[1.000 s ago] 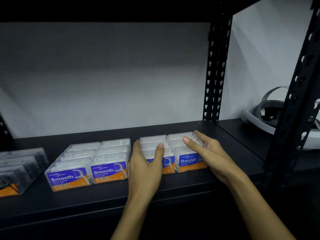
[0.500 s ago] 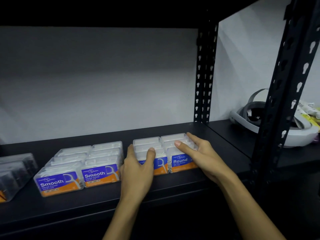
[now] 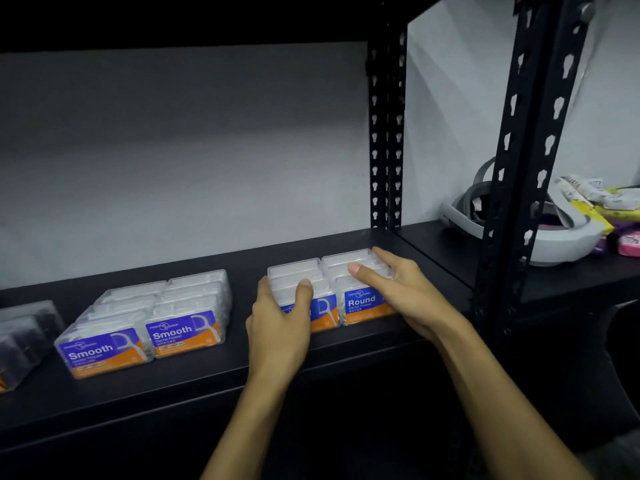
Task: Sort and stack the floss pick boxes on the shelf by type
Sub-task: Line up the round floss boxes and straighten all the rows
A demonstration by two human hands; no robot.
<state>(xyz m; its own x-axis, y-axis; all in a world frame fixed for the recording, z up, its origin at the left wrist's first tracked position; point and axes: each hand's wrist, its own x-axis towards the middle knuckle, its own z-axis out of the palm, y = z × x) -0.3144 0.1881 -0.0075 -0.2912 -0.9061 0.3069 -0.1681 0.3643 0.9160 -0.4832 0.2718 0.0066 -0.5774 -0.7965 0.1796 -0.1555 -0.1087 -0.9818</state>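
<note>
Two side-by-side rows of clear "Round" floss pick boxes (image 3: 363, 303) with blue and orange labels stand near the front of the black shelf (image 3: 214, 372). My left hand (image 3: 280, 323) clasps the left row from its left side, thumb on top. My right hand (image 3: 398, 289) clasps the right row from the right, fingers lying across the lids. Further left stand two rows of "Smooth" boxes (image 3: 183, 332), labels facing me. At the far left edge is a group of darker floss boxes (image 3: 20, 337), partly cut off.
A black perforated upright (image 3: 384, 133) rises at the back right and another upright (image 3: 519, 161) nearer me. Beyond them, on the adjoining shelf, lie a white headset (image 3: 561, 240) and colourful packets (image 3: 609, 209). A white wall backs the shelf.
The view has swung a little to the right, showing more of the neighbouring shelf. Both hands stay pressed on the Round boxes in about the same place.
</note>
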